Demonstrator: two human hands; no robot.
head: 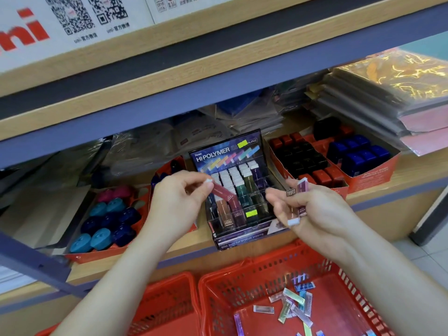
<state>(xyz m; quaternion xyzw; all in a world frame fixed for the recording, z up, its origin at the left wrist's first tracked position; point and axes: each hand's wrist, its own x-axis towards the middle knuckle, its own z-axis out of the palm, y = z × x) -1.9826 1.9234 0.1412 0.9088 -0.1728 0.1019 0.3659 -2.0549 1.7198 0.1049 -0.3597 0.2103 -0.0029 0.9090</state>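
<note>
From my remote seat I am getting only part of the right hand's [312, 209] load. Its curled fingers are hiding most of the bundle of erasers [302, 185], so I am not counting them. A pink end with a white cap is poking out on the far side and another white cap is showing at the near side. The shelf board [169, 107] above is shading the far stock, and the wrapped packets back there are too dim to read. The frame's near edge is cutting off the red basket [266, 263] and both forearms.

The rose-pink eraser [224, 192] is a slim, glossy stick with a white tip. It is leaning left, and its lower end seems to be sitting among the front rows of the display box [232, 151], though glare is blurring that spot. The box is standing on the shelf between the two hands.

The left hand [177, 197] is hovering left of the box, knuckles up, pinching the eraser's white tip between thumb and fingertips. The right hand is hanging just right of the box, palm turned left, fingers wrapping its bundle.

Loose erasers [293, 304] are lying scattered in the basket, near and below the hands.
</note>
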